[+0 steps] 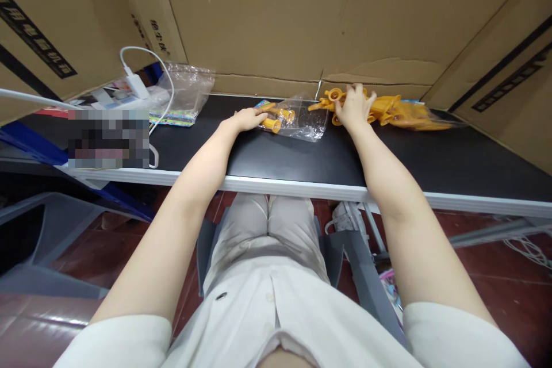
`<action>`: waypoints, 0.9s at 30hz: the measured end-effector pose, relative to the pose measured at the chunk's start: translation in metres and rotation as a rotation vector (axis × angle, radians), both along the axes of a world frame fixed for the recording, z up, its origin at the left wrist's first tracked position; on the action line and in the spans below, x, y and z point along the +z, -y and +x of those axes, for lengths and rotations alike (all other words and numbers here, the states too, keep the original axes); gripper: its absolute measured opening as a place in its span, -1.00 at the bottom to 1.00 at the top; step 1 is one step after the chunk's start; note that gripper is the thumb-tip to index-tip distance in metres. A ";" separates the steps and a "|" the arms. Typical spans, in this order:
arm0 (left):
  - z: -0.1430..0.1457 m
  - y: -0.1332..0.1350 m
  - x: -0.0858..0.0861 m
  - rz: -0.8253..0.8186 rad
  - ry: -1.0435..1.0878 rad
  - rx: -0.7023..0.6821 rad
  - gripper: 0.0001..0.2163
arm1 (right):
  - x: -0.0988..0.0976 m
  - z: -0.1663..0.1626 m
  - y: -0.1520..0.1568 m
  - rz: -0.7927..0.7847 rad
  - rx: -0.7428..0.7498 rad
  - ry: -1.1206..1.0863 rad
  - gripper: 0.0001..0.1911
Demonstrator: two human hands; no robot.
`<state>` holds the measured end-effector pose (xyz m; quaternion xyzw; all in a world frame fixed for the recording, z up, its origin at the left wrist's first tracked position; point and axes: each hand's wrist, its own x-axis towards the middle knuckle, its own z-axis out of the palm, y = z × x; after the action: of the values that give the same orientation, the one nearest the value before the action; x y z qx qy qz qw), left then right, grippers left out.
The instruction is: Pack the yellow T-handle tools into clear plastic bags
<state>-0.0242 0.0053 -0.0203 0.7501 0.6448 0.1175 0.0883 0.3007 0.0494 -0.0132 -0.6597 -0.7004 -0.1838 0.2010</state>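
My left hand [250,119] is closed on the left end of a clear plastic bag [317,125], which lies on the black tabletop. Inside that bag are a few yellow plastic pieces [272,125] with round, cup-like ends; a coloured printed edge shows behind them. Farther right, my right hand [356,106] reaches down with curled fingers onto a heap of similar yellow pieces [335,96], gripping among them. More yellow pieces [388,109] stretch to its right, partly inside another clear bag [435,118]. The exact shape of what the right fingers hold is hidden.
Cardboard walls [267,17] enclose the back and sides of the black table [297,158]. Leftward lie bagged colourful sheets [176,118], a white plug [137,83] with its looping cable, and a blurred-out object [108,139]. A pale metal strip [293,185] edges the table's front.
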 end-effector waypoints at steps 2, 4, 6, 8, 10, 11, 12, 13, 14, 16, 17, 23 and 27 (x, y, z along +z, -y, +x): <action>0.000 -0.001 -0.001 -0.003 0.002 0.003 -0.43 | -0.001 -0.001 0.002 0.007 0.028 0.008 -0.34; 0.000 -0.001 0.000 -0.009 0.004 0.005 -0.44 | -0.001 -0.004 0.004 0.027 0.076 0.003 -0.33; 0.001 0.001 0.001 -0.014 0.004 0.004 -0.44 | -0.001 -0.007 0.004 0.034 0.116 0.012 -0.32; 0.001 0.003 0.003 -0.020 0.002 0.001 -0.44 | 0.000 -0.010 0.000 0.027 0.144 0.042 -0.31; 0.002 0.005 0.005 -0.028 0.005 -0.002 -0.44 | 0.001 -0.012 -0.009 0.002 0.156 0.088 -0.33; 0.002 0.006 0.006 -0.032 0.006 -0.003 -0.44 | 0.001 -0.013 -0.015 -0.021 0.151 0.113 -0.37; 0.002 0.007 0.006 -0.036 0.007 -0.002 -0.44 | 0.002 -0.014 -0.021 -0.047 0.141 0.136 -0.42; 0.002 0.007 0.007 -0.038 0.007 0.000 -0.44 | 0.004 -0.015 -0.027 -0.072 0.127 0.154 -0.48; 0.003 0.008 0.007 -0.040 0.004 0.002 -0.43 | 0.005 -0.018 -0.033 -0.093 0.109 0.166 -0.53; 0.003 0.008 0.009 -0.044 -0.008 0.004 -0.43 | 0.010 -0.024 -0.042 -0.118 0.066 0.168 -0.58; 0.004 0.009 0.009 -0.050 -0.015 0.006 -0.42 | 0.014 -0.029 -0.043 -0.127 0.044 0.161 -0.59; 0.007 0.012 0.014 -0.099 -0.068 0.031 -0.39 | 0.044 -0.054 -0.022 -0.138 -0.027 0.056 -0.56; 0.008 0.014 0.015 -0.097 -0.066 0.048 -0.37 | 0.064 -0.057 -0.005 -0.106 0.024 -0.034 -0.55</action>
<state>-0.0165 -0.0090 -0.0052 0.7326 0.6702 0.0635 0.1007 0.2437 0.0549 0.0506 -0.6640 -0.7136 -0.1325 0.1799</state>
